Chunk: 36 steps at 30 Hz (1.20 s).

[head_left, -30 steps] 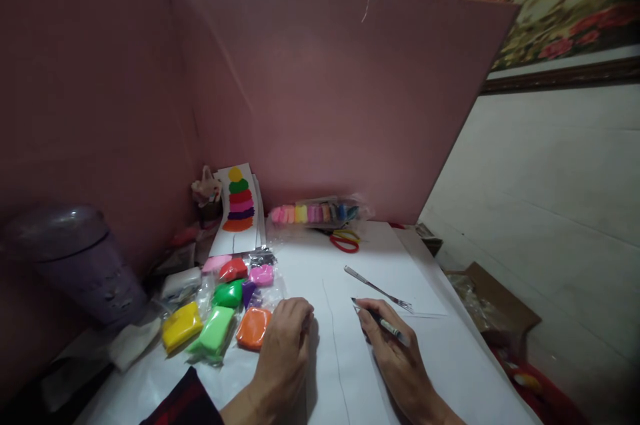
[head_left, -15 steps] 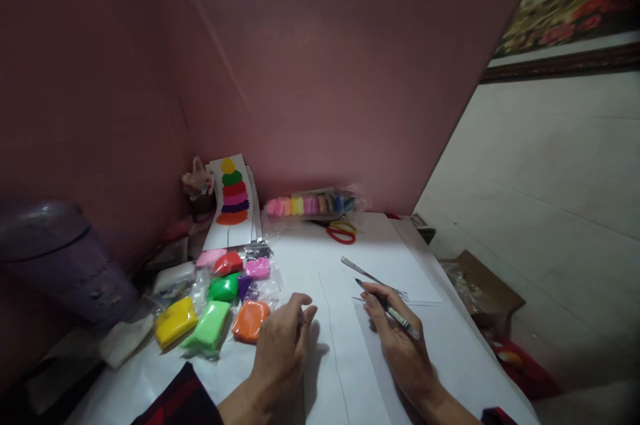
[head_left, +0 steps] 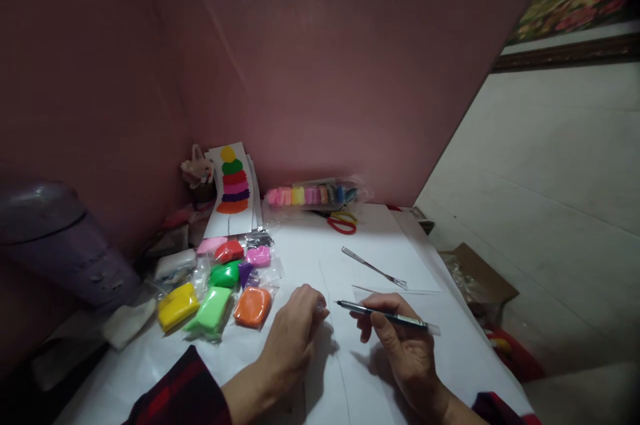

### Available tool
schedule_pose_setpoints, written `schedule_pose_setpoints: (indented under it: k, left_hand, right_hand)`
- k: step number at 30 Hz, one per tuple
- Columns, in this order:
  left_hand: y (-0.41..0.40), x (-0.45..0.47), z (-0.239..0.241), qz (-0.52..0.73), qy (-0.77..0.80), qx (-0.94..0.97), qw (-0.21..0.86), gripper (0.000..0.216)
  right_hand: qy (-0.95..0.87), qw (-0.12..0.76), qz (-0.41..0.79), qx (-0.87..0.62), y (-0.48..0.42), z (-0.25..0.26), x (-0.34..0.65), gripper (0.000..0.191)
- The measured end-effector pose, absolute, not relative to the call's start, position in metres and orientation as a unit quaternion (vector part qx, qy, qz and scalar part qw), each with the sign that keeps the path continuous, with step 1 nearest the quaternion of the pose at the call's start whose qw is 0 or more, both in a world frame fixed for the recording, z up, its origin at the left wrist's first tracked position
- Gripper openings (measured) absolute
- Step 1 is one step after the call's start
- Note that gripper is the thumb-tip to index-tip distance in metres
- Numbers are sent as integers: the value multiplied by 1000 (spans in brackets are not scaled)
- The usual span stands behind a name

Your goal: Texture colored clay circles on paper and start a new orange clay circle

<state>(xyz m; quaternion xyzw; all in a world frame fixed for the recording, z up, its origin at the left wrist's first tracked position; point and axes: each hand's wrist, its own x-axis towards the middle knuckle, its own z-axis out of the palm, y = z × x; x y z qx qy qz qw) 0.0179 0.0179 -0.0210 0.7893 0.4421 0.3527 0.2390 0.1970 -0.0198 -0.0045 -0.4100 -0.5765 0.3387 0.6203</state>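
Note:
My right hand (head_left: 400,348) holds a pen (head_left: 385,315) level above the white paper (head_left: 350,371), its tip pointing left. My left hand (head_left: 295,338) rests on the paper with its fingers curled under, just right of an orange clay packet (head_left: 253,306). A thin pencil line runs down the paper between my two hands. Whether the left fingers hold anything is hidden.
Bagged clay in yellow (head_left: 177,305), green (head_left: 213,310), red and pink lies at the left. A metal fork (head_left: 374,268), red-handled scissors (head_left: 343,223) and a row of clay sticks (head_left: 310,195) sit farther back. A coloured drawing (head_left: 233,188) leans on the pink partition. A purple bin (head_left: 65,245) stands left, a cardboard box (head_left: 480,278) right.
My right hand lifted the pen off the paper and turned it level, tip to the left. My left hand slid slightly right. The view tilted down.

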Motion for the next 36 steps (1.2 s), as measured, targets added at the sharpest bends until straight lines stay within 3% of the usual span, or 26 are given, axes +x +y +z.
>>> schedule_pose_setpoints:
  k: [17, 26, 36]
  left_hand:
    - [16, 20, -22, 295, 411, 855, 114, 14]
    - [13, 19, -21, 325, 338, 879, 89, 18]
    - [7, 18, -26, 330, 333, 879, 87, 22]
  right_hand:
    - [-690, 529, 327, -369, -19, -10, 204, 14]
    - [-579, 573, 457, -356, -23, -12, 195, 12]
    - [-560, 578, 475, -357, -26, -12, 189, 11]
